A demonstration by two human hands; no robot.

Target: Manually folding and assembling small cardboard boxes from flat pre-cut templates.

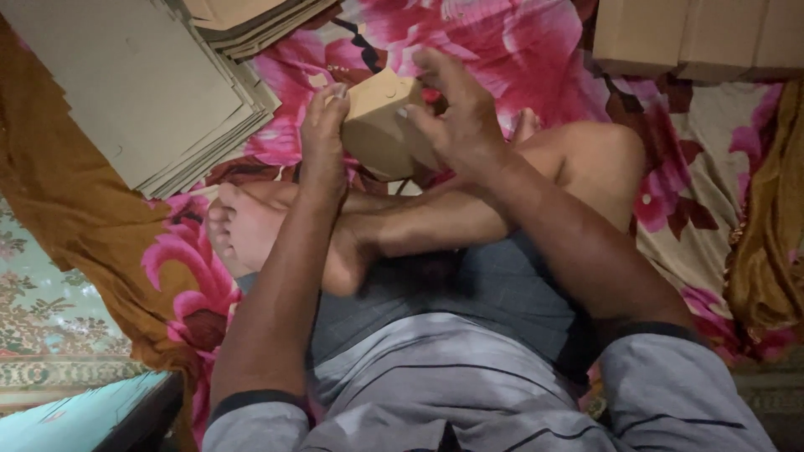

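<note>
A person sits cross-legged on a bedsheet (pixel 519 42) printed with large pink flowers, seen from above by a head camera. Both hands are raised over the crossed legs and hold a small brown cardboard box (pixel 378 125), partly folded, with angled corners. The left hand (pixel 322 138) presses its fingertips along the box's left edge; the right hand (pixel 456 117) wraps over the top and right side, fingers spread. Each grip is closed around the box, held in the air just above a bare foot (pixel 243 226). To the far left lies a thick stack of flat cardboard sheets (pixel 142 84), fanned at its edges; at the far right sits another pile of cardboard (pixel 695 38). The likely risk is that the thin card creases or tears if the fingers squeeze a panel too hard, or that a flap springs open because only fingertips hold the left side. The box could also slip and drop onto the legs.
</note>
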